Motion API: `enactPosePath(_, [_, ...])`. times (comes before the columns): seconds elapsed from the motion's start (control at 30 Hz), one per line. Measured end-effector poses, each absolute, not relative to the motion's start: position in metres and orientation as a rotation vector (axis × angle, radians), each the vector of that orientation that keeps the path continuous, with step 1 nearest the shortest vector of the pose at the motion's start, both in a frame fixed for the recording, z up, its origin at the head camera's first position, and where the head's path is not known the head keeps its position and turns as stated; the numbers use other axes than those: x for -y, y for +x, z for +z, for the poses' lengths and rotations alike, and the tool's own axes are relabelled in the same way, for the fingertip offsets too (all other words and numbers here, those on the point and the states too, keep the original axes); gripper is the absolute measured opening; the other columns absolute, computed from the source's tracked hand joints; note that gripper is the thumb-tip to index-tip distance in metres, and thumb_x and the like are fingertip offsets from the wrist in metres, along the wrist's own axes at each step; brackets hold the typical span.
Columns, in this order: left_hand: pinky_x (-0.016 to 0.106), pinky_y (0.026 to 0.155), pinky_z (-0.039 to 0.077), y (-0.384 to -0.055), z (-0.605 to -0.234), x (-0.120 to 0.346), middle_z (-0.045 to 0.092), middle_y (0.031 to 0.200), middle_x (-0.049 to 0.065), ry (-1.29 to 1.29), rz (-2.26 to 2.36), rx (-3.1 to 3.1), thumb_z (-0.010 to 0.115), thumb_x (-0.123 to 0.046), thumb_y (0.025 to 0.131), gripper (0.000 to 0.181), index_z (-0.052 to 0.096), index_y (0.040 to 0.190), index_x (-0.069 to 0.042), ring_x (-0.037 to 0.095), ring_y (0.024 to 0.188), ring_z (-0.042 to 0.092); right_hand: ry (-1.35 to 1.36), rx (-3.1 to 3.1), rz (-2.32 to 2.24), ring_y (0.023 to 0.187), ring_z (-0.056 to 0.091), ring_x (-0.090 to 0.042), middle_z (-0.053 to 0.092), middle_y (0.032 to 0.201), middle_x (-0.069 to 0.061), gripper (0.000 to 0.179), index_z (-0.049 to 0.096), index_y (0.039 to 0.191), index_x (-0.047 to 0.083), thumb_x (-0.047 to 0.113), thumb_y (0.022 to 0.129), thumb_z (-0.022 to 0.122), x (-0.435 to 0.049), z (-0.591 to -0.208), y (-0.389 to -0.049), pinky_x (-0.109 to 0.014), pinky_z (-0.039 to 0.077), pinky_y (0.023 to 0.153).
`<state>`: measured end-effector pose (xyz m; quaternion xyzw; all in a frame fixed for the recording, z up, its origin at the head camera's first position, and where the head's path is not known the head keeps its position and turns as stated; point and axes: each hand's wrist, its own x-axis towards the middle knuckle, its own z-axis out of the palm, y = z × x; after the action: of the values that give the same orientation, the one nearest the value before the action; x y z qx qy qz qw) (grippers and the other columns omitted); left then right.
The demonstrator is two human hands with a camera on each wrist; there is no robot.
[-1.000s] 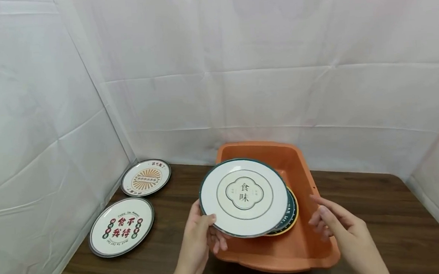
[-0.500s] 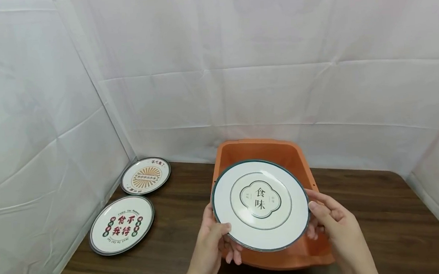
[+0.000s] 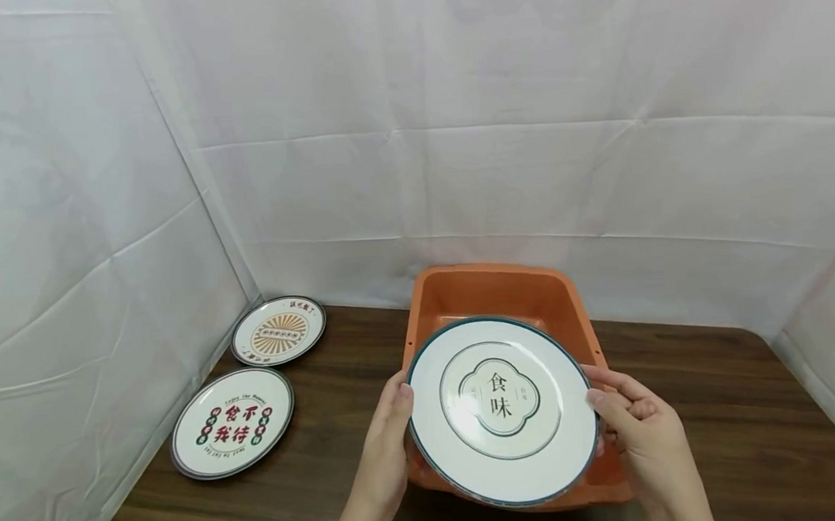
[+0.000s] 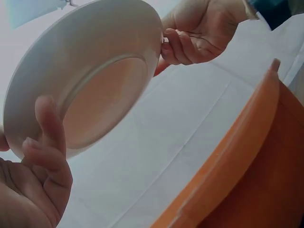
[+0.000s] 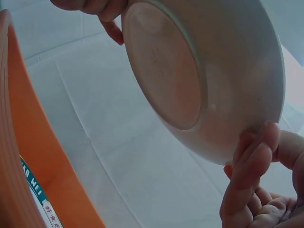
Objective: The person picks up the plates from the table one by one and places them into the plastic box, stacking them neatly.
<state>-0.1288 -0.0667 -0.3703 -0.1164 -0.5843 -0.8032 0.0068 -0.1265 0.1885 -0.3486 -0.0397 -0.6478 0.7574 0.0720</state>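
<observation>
Between my two hands is a white plate [image 3: 507,478] with a dark green rim and black characters in a flower-shaped frame, held tilted above the orange basin. My left hand [image 3: 386,441] grips its left edge, thumb on the rim. At the right edge my right hand [image 3: 638,430] pinches the rim between thumb and fingers. Both wrist views show the plate's pale underside [image 4: 104,102] with a round foot ring, and fingers [image 5: 254,161] curled beneath it. Inside the basin, a green plate [image 5: 35,183] with white lettering shows in the right wrist view.
The orange basin [image 3: 581,327] stands on the dark wooden table [image 3: 718,403], against a white cloth backdrop. On the left lie two plates: one with a sunburst print [image 3: 278,333] at the back, one with red characters [image 3: 233,451] nearer.
The plate has moved right and nearer to me, covering the plates in the basin from the head view. My right hand, apart from it before, has taken hold of its right rim.
</observation>
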Motion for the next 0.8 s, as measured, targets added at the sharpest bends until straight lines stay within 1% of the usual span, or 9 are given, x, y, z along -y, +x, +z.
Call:
enactPosePath(0.07, [0.045,0.106,0.015,-0.132,-0.370,0.068,0.041,0.133,0.016,-0.372,-2.475,1.830,0.033,-0.031,0.102,0.046,0.036,0.135,0.000,0.026,0.128,0.027,-0.134,1.977,2.280,0.047,0.048,-0.012,0.066,0.074,-0.002,0.018,0.069,0.104,0.019,0.012,0.088,0.065,-0.188,-0.348,-0.127,-0.023,0.043,0.044])
enactPosePath(0.2, [0.045,0.106,0.018,-0.141,-0.366,0.069,0.042,0.133,0.017,-0.417,-2.395,1.841,0.032,-0.030,0.102,0.046,0.036,0.136,0.001,0.026,0.129,0.030,-0.145,2.053,2.248,0.046,0.042,-0.010,0.055,0.062,0.000,0.024,0.065,0.113,0.020,0.022,0.089,0.064,-0.187,-0.342,-0.131,-0.022,0.039,0.043])
enactPosePath(0.3, [0.043,0.106,0.022,-0.150,-0.359,0.065,0.043,0.134,0.017,-0.425,-2.356,1.847,0.033,-0.030,0.102,0.047,0.036,0.136,0.002,0.026,0.128,0.033,-0.074,2.084,2.227,0.043,0.038,-0.009,0.046,0.055,0.000,0.036,0.058,0.124,0.012,0.027,0.091,0.060,-0.190,-0.335,-0.137,-0.023,0.034,0.041])
enactPosePath(0.43, [0.040,0.104,0.028,-0.168,-0.349,0.060,0.045,0.133,0.016,-0.403,-2.336,1.828,0.035,-0.032,0.101,0.047,0.039,0.135,0.001,0.023,0.125,0.037,0.085,2.153,2.173,0.040,0.036,-0.009,0.047,0.053,0.000,0.051,0.040,0.137,0.000,0.028,0.096,0.051,-0.193,-0.323,-0.152,-0.027,0.029,0.038])
enactPosePath(0.53, [0.038,0.102,0.033,-0.185,-0.346,0.052,0.047,0.132,0.016,-0.401,-2.257,1.812,0.035,-0.029,0.102,0.045,0.042,0.134,0.001,0.023,0.123,0.041,0.114,2.243,2.094,0.042,0.038,-0.009,0.049,0.056,0.000,0.055,0.032,0.141,-0.003,0.029,0.098,0.046,-0.194,-0.317,-0.165,-0.026,0.028,0.038])
enactPosePath(0.6, [0.036,0.099,0.037,-0.196,-0.346,0.046,0.049,0.131,0.015,-0.390,-2.175,1.809,0.036,-0.026,0.102,0.042,0.045,0.133,0.001,0.022,0.121,0.045,0.071,2.291,2.024,0.044,0.040,-0.008,0.049,0.057,0.002,0.053,0.033,0.141,-0.001,0.029,0.098,0.044,-0.193,-0.315,-0.174,-0.024,0.031,0.039])
enactPosePath(0.7, [0.033,0.094,0.042,-0.212,-0.348,0.038,0.053,0.129,0.012,-0.368,-2.055,1.817,0.037,-0.023,0.101,0.039,0.049,0.131,-0.001,0.019,0.118,0.050,-0.011,2.297,1.880,0.047,0.042,-0.007,0.049,0.058,0.004,0.048,0.040,0.137,-0.002,0.027,0.099,0.043,-0.190,-0.314,-0.184,-0.020,0.036,0.042])
enactPosePath(0.8, [0.032,0.091,0.044,-0.226,-0.351,0.032,0.055,0.127,0.010,-0.334,-1.984,1.822,0.040,-0.019,0.101,0.036,0.052,0.129,-0.001,0.017,0.116,0.052,-0.096,2.239,1.764,0.047,0.042,-0.006,0.050,0.059,0.006,0.042,0.048,0.132,-0.002,0.024,0.098,0.044,-0.186,-0.316,-0.195,-0.020,0.038,0.043])
